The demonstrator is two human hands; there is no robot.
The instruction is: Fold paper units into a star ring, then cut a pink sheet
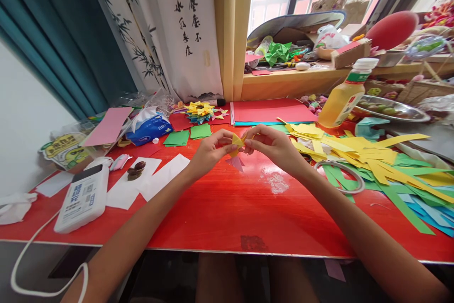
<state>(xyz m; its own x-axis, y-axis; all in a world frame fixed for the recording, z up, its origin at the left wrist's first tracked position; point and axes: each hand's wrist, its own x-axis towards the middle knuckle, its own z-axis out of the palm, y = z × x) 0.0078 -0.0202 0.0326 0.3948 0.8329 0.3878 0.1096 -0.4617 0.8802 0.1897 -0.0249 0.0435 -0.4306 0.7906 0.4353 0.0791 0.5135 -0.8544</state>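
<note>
My left hand [210, 151] and my right hand [272, 144] meet above the middle of the red table [227, 218]. Both pinch a small folded yellow paper piece [237, 142] between their fingertips. Under it a small pink folded paper shape [237, 162] lies on the table or hangs just below the hands; I cannot tell which. A stack of finished yellow paper flowers [201, 110] sits behind my hands near the wall.
Yellow, green and blue paper strips [376, 159] cover the right side, with a tape ring [339, 177]. A yellow bottle [342, 99], a metal tray [390, 108], green squares [187, 135], a tissue pack [151, 128], a power bank [83, 198] with a white cable and white paper sheets [149, 181] lie around.
</note>
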